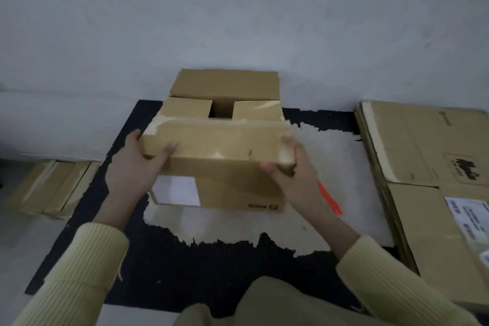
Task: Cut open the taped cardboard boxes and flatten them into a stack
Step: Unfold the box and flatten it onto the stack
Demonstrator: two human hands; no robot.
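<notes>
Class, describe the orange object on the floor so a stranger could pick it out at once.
Find the black mat with a pale worn patch. On that patch, beside the right hand and short of the flattened cardboard stack, lies a slim tool. It alone is bright orange among brown cardboard.

Pale yellow, ribbed knit sleeves (76,275) with snug cuffs (104,237); khaki trousers (277,304).

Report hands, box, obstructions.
Left hand, right hand grip the box by its near flap. Top open, not yet flattened. Orange cutter lies by right wrist.
</notes>
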